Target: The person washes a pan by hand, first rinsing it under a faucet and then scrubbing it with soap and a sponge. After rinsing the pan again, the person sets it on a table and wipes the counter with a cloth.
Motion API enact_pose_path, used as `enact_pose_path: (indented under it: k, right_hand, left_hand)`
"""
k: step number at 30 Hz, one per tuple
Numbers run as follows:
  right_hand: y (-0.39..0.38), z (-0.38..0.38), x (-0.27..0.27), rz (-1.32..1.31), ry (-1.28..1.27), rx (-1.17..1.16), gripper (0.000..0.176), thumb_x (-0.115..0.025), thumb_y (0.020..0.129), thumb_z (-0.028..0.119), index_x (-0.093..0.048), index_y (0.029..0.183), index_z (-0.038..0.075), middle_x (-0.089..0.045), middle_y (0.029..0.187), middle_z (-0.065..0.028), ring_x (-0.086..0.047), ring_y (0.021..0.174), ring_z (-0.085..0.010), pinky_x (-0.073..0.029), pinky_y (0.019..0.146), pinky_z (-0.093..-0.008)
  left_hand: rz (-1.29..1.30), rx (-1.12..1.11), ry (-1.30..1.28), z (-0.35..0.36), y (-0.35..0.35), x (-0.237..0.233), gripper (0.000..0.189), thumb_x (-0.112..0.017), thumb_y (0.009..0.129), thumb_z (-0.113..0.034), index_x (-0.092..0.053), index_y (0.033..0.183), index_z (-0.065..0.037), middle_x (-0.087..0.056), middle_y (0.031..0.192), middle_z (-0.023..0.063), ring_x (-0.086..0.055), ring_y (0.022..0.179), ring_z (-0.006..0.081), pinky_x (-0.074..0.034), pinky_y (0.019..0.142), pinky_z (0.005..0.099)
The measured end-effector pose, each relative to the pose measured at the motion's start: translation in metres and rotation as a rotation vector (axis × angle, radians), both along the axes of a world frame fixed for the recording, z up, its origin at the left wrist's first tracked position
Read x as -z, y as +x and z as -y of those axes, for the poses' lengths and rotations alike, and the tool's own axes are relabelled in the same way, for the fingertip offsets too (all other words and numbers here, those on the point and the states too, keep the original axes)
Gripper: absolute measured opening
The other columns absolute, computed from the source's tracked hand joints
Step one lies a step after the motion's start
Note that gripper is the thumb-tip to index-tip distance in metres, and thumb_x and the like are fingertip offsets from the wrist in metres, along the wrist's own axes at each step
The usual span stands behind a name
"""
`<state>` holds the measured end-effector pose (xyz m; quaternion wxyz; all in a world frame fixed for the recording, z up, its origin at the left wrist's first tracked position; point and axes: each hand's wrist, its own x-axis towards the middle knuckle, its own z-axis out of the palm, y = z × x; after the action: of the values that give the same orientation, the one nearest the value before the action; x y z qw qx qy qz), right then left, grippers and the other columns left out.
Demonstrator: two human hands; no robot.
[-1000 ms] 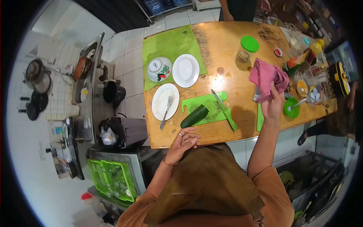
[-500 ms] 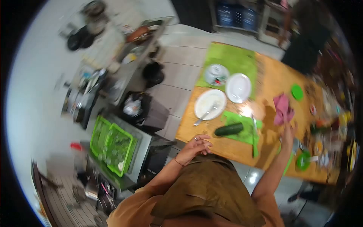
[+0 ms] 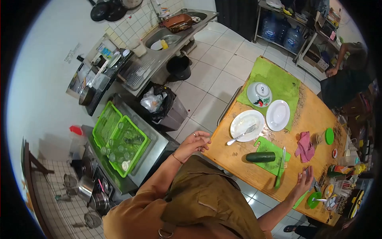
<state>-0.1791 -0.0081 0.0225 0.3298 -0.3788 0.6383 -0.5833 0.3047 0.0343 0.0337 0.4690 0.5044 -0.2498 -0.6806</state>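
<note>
Pink crumpled cloth (image 3: 305, 147) moved: from my right hand (image 3: 304, 181) down to brown wooden tabletop (image 3: 318, 111). Right hand near it, fingers spread apart. My left hand (image 3: 193, 146) near tabletop edge, fingers loosely bent, apart. Long green cucumber (image 3: 260, 157) on flat green board (image 3: 270, 167).

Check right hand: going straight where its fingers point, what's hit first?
Likely the pink cloth on the wooden table, just ahead of the right hand; the hand's height is unclear, so it could pass above.

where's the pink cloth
Right half of the head view: the cloth lies on the table between the knife and the green-lidded jar, beyond the right hand.
</note>
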Motion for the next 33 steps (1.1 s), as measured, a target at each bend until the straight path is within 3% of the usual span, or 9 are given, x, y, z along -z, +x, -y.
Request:
enact_pose_path:
  k: [7,15,17,20,23,26,27,29,33]
  right_hand:
    - [0.139,0.039,-0.016,-0.154,-0.002,0.142,0.035,-0.056,0.094,0.017,-0.056,0.127,0.004,-0.060,0.125,-0.0076,-0.057,0.109,-0.0154,-0.044,0.085,-0.0280]
    - [0.233,0.033,-0.032,-0.290,0.081,0.174,0.030,-0.062,0.089,0.007,-0.061,0.119,0.002,-0.066,0.109,-0.0071,-0.062,0.095,-0.0142,-0.050,0.082,-0.0287]
    - [0.229,0.019,-0.046,-0.338,0.105,0.229,0.029,-0.063,0.088,0.007,-0.063,0.117,0.003,-0.068,0.104,-0.0057,-0.062,0.091,-0.0120,-0.051,0.076,-0.0261]
    - [0.220,-0.013,-0.060,-0.350,0.077,0.383,0.027,-0.061,0.090,0.008,-0.062,0.117,0.004,-0.070,0.101,-0.0055,-0.063,0.085,-0.0103,-0.050,0.074,-0.0252]
    - [0.215,-0.047,-0.058,-0.223,0.055,0.579,0.025,-0.061,0.091,0.007,-0.062,0.115,0.002,-0.070,0.096,-0.0070,-0.063,0.083,-0.0108,-0.050,0.075,-0.0243]
    - [0.220,-0.070,-0.031,-0.095,0.004,0.759,0.024,-0.061,0.090,0.006,-0.062,0.113,0.000,-0.069,0.092,-0.0081,-0.064,0.082,-0.0116,-0.051,0.075,-0.0251]
    - [0.227,-0.079,-0.020,-0.061,0.002,0.809,0.024,-0.061,0.090,0.006,-0.062,0.113,0.000,-0.069,0.092,-0.0086,-0.065,0.084,-0.0122,-0.051,0.076,-0.0260]
    - [0.239,-0.088,-0.007,-0.004,0.025,0.870,0.023,-0.062,0.089,0.005,-0.062,0.112,-0.001,-0.069,0.091,-0.0092,-0.065,0.083,-0.0130,-0.052,0.075,-0.0270]
    - [0.264,-0.094,-0.001,0.042,0.091,0.897,0.022,-0.059,0.089,0.003,-0.062,0.110,-0.002,-0.068,0.085,-0.0084,-0.063,0.074,-0.0122,-0.049,0.068,-0.0249]
  left_hand:
    - [0.096,0.164,-0.032,0.094,0.131,0.011,0.033,-0.059,0.093,-0.020,-0.050,0.121,-0.005,-0.064,0.098,0.0038,-0.060,0.084,0.0097,-0.047,0.074,0.0234]
    - [0.153,0.043,0.070,0.196,0.221,0.032,0.028,-0.064,0.091,-0.020,-0.056,0.115,-0.008,-0.060,0.095,0.0008,-0.058,0.089,0.0115,-0.048,0.078,0.0293]
    - [0.184,0.043,0.094,0.220,0.217,0.047,0.024,-0.062,0.091,-0.022,-0.056,0.112,-0.011,-0.058,0.095,-0.0009,-0.055,0.090,0.0103,-0.044,0.080,0.0276]
    - [0.197,0.218,0.078,0.262,0.198,0.075,0.027,-0.061,0.090,-0.030,-0.056,0.109,-0.013,-0.055,0.092,0.0023,-0.051,0.073,0.0126,-0.043,0.065,0.0257]
    - [0.262,0.415,0.098,0.304,0.159,0.065,0.059,-0.067,0.086,-0.033,-0.044,0.132,-0.002,-0.056,0.116,0.0135,-0.051,0.101,0.0240,-0.045,0.087,0.0432]
    - [0.263,0.414,-0.101,0.316,0.099,0.018,0.023,-0.052,0.096,-0.025,-0.053,0.104,-0.004,-0.057,0.085,0.0058,-0.053,0.071,0.0201,-0.048,0.065,0.0332]
    - [0.259,0.434,-0.118,0.326,0.093,0.023,0.027,-0.061,0.090,-0.030,-0.055,0.107,-0.010,-0.054,0.086,0.0030,-0.047,0.065,0.0128,-0.041,0.059,0.0256]
    - [0.196,0.511,-0.110,0.338,0.085,0.014,0.020,-0.057,0.094,-0.024,-0.055,0.106,-0.008,-0.057,0.086,0.0033,-0.056,0.072,0.0119,-0.046,0.065,0.0273]
    - [0.219,0.465,-0.102,0.359,0.074,0.020,0.019,-0.058,0.093,-0.022,-0.054,0.102,-0.006,-0.059,0.081,0.0060,-0.056,0.061,0.0131,-0.046,0.055,0.0266]
